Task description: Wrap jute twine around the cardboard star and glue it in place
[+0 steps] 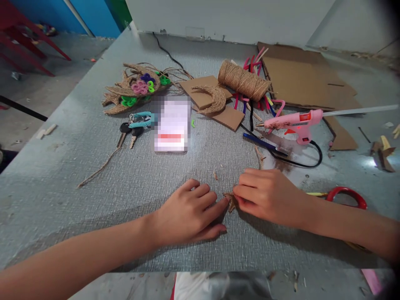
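Note:
A small brown pointed piece, perhaps cardboard star-shaped with twine on it, (pixel 231 204) lies at the table's front middle, partly hidden by fingers. My right hand (pixel 264 195) pinches its right side, fingers closed together. From the left, my left hand (pixel 189 212) reaches to it with the index fingertip touching its edge; the thumb is apart and the other fingers curl loosely. Just beyond them lies a tiny brown scrap (pixel 215 175). Red-handled scissors (pixel 346 191) rest beside my right forearm, partly covered by it.
A pink glue gun (pixel 295 124) with its cord lies behind my right hand, near a blue pen (pixel 264 143). Further back are a twine spool (pixel 243 80), a twine-covered crescent (pixel 215 100), cardboard (pixel 306 79), a phone (pixel 171 125), keys (pixel 136 131) and decorated twine shapes (pixel 134 87).

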`<move>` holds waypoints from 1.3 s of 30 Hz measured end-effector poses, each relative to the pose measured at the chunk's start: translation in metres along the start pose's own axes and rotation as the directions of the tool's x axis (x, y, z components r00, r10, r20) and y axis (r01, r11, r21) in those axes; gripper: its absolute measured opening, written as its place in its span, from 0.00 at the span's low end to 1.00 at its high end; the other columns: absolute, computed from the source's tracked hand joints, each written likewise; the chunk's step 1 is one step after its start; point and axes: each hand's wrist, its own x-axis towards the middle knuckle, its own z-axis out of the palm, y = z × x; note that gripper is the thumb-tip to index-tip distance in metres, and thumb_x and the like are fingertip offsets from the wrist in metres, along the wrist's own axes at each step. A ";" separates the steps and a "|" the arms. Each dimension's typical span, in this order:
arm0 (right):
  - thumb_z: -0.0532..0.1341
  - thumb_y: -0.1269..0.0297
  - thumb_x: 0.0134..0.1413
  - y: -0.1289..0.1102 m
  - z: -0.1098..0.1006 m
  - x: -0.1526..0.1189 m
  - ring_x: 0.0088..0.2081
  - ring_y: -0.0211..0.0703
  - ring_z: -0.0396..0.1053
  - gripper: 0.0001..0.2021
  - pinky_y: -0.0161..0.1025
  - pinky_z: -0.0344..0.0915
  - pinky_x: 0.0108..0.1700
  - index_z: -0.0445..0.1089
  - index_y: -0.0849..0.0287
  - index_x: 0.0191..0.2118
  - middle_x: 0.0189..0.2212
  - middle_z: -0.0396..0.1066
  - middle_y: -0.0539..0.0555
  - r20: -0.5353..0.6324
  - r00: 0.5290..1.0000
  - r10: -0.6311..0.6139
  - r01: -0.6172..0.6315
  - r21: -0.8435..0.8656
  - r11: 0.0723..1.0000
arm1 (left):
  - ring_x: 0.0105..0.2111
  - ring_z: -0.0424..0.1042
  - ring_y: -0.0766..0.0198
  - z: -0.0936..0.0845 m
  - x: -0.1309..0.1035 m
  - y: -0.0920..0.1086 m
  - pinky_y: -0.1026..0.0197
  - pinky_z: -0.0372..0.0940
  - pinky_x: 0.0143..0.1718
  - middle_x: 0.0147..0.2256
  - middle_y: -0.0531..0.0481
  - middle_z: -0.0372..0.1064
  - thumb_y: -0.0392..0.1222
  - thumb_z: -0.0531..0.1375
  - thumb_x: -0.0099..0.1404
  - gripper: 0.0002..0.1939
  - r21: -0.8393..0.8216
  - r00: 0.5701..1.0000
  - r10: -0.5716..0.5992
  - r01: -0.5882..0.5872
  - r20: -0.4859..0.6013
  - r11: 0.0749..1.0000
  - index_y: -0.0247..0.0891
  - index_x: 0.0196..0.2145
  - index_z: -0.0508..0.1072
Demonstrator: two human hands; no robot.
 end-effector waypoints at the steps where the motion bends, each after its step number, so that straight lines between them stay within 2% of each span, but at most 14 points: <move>1: 0.54 0.70 0.57 0.000 0.001 0.001 0.28 0.36 0.55 0.11 0.37 0.49 0.27 0.64 0.60 0.24 0.23 0.61 0.48 -0.004 1.000 -0.006 0.006 -0.001 1.000 | 0.26 0.61 0.63 0.000 0.000 0.000 0.58 0.53 0.30 0.25 0.53 0.63 0.52 0.49 0.67 0.20 0.001 1.000 0.001 -0.001 0.001 1.000 0.34 0.45 0.69; 10: 0.53 0.69 0.58 0.000 0.001 0.003 0.27 0.36 0.55 0.11 0.36 0.50 0.28 0.66 0.60 0.26 0.24 0.61 0.49 -0.058 0.998 -0.020 0.020 0.002 1.000 | 0.26 0.62 0.63 0.002 -0.001 -0.001 0.58 0.53 0.30 0.25 0.53 0.64 0.53 0.50 0.67 0.20 0.003 1.000 0.004 -0.004 -0.018 1.000 0.34 0.45 0.69; 23: 0.53 0.68 0.59 0.002 0.005 0.003 0.28 0.36 0.55 0.11 0.37 0.50 0.28 0.65 0.60 0.25 0.24 0.61 0.48 0.000 1.000 -0.015 0.015 0.018 1.000 | 0.26 0.61 0.63 0.002 -0.001 -0.001 0.58 0.53 0.30 0.24 0.53 0.63 0.53 0.49 0.67 0.20 0.010 1.000 0.009 -0.009 -0.022 1.000 0.33 0.44 0.69; 28: 0.53 0.68 0.59 0.004 0.006 0.002 0.28 0.36 0.55 0.11 0.37 0.49 0.27 0.64 0.59 0.25 0.23 0.60 0.48 0.002 1.000 -0.008 0.008 0.010 1.000 | 0.26 0.61 0.63 0.001 -0.001 0.000 0.58 0.52 0.30 0.24 0.53 0.63 0.51 0.51 0.66 0.18 0.024 0.998 0.024 -0.022 -0.062 0.999 0.34 0.44 0.69; 35: 0.54 0.66 0.59 0.005 0.005 0.001 0.29 0.37 0.55 0.11 0.37 0.49 0.28 0.65 0.59 0.26 0.25 0.61 0.48 0.030 0.999 -0.015 0.015 -0.001 1.000 | 0.28 0.61 0.61 0.000 0.000 0.000 0.57 0.53 0.30 0.27 0.51 0.64 0.53 0.51 0.66 0.22 0.041 0.998 -0.062 0.063 -0.021 0.997 0.32 0.47 0.68; 39: 0.53 0.66 0.60 0.006 0.005 0.001 0.28 0.37 0.55 0.12 0.38 0.48 0.28 0.66 0.59 0.26 0.25 0.61 0.49 0.014 0.999 -0.038 0.039 -0.023 0.999 | 0.27 0.60 0.62 0.000 0.005 0.000 0.58 0.51 0.29 0.26 0.52 0.64 0.45 0.52 0.67 0.14 0.036 0.993 -0.107 0.109 -0.059 0.993 0.34 0.43 0.70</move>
